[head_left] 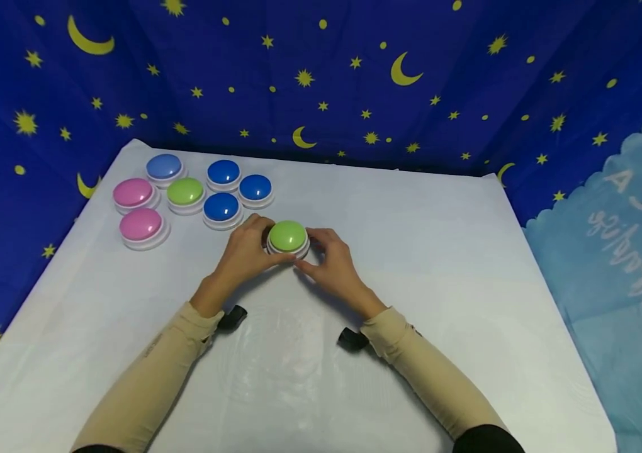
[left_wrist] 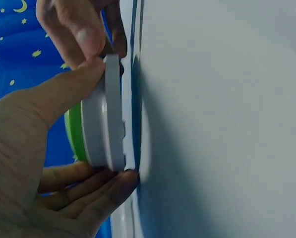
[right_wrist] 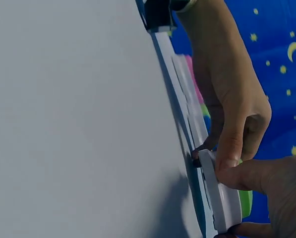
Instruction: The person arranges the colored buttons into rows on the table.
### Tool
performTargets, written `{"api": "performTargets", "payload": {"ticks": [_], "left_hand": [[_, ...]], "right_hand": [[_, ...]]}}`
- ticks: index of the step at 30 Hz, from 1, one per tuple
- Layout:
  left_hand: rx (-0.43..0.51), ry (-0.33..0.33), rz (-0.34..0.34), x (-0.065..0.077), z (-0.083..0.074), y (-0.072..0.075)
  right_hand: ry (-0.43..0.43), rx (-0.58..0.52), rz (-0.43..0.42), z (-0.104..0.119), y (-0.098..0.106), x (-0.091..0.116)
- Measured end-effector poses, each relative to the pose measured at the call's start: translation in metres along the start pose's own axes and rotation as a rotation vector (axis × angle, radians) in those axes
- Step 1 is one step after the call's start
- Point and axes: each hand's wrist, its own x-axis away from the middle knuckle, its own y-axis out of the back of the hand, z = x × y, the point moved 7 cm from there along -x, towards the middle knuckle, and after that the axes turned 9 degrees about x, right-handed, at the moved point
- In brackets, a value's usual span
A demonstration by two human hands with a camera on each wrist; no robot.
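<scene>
A green push button (head_left: 287, 236) with a round white base is between both hands near the middle of the table. My left hand (head_left: 247, 248) grips its left side, thumb along the near edge and fingers round the far side. On the opposite side my right hand (head_left: 333, 263) holds the base between thumb and fingers. In the left wrist view the white base (left_wrist: 102, 114) appears slightly above the tabletop, with a shadow beside it. The right wrist view shows both thumbs meeting at the base (right_wrist: 222, 193).
Left of the hands stand several more buttons: blue ones (head_left: 221, 207), pink ones (head_left: 140, 224), a lighter blue one (head_left: 164, 167) and another green one (head_left: 185, 192). They sit on a white-covered table (head_left: 440, 270). A blue star-patterned cloth (head_left: 343, 82) hangs behind.
</scene>
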Motion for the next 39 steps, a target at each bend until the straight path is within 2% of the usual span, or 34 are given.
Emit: {"api": "performTargets", "payload": {"ticks": [7, 11, 14, 22, 29, 34, 39], "left_hand": [[0.056, 0.028, -0.029, -0.028, 0.002, -0.032], [0.064, 0.039, -0.051, -0.039, 0.004, -0.043], [0.076, 0.036, -0.058, -0.045, 0.006, -0.048], [0.142, 0.088, -0.083, -0.05, 0.02, -0.048], [0.168, 0.107, -0.076, -0.053, 0.023, -0.05], [0.196, 0.104, -0.165, -0.051, 0.021, -0.047], [0.262, 0.034, -0.252, -0.038, 0.015, -0.041]], "right_hand": [[-0.079, 0.032, -0.028, -0.03, 0.012, -0.011], [-0.133, 0.038, -0.041, -0.046, 0.012, -0.017], [-0.14, 0.034, -0.079, -0.053, 0.012, -0.021], [-0.048, 0.044, -0.124, -0.058, 0.007, -0.029], [-0.053, 0.039, -0.13, -0.061, 0.01, -0.03], [-0.053, 0.006, -0.167, -0.062, 0.016, -0.031], [-0.068, 0.054, -0.296, -0.058, 0.025, -0.024]]}}
